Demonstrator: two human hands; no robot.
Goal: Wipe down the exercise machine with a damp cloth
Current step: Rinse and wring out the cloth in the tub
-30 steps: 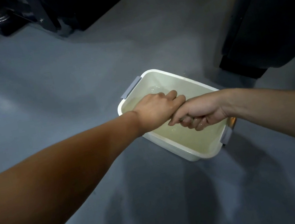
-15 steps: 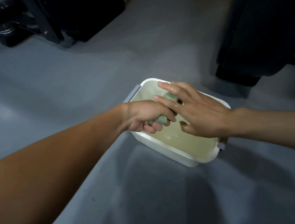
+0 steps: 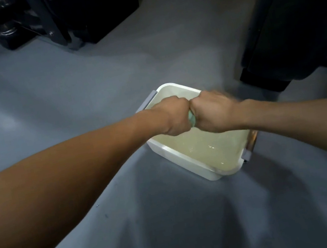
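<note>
A white plastic basin [image 3: 186,159] with grey handles sits on the grey floor, holding yellowish water. Above its near-left part my left hand [image 3: 170,118] and my right hand [image 3: 213,113] are both fisted, knuckles together, gripping a rolled pale green cloth [image 3: 191,119]. Only a small strip of the cloth shows between the two fists; the rest is hidden inside them. The right hand is slightly blurred.
A dark exercise machine base [image 3: 284,21] stands at the right, just beyond the basin. Another black machine frame with feet [image 3: 56,18] stands at the top left. Open grey floor [image 3: 65,93] lies around the basin.
Half a second ago my right hand was spread open over the cloth in my left fist; now it has closed on the cloth beside the left hand. The view shifted slightly.
</note>
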